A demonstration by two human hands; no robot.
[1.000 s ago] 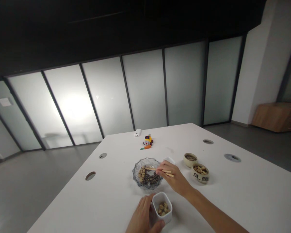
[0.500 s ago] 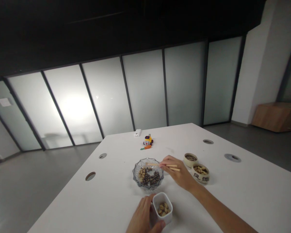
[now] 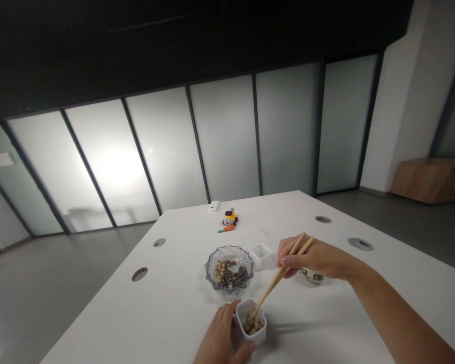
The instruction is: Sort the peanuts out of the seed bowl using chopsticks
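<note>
My right hand (image 3: 314, 259) grips a pair of wooden chopsticks (image 3: 278, 277), their tips down inside a small white square cup (image 3: 251, 328) holding several nuts. My left hand (image 3: 220, 339) is wrapped round the left side of that cup, near the table's front edge. Just beyond stands a clear glass bowl (image 3: 229, 269) with a mix of pale nuts and dark seeds. A second, empty white cup (image 3: 261, 255) sits to the bowl's right.
A tan ceramic bowl with dark lettering (image 3: 312, 277) is partly hidden behind my right hand. A small toy car (image 3: 229, 218), a toy carrot (image 3: 226, 229) and a white box (image 3: 214, 206) lie farther back on the white table (image 3: 174, 303), which has round cable holes (image 3: 139, 274).
My right hand swung the chopsticks from over the glass bowl toward me and down into the near white cup. It now covers the tan bowls. The left hand stayed on the cup.
</note>
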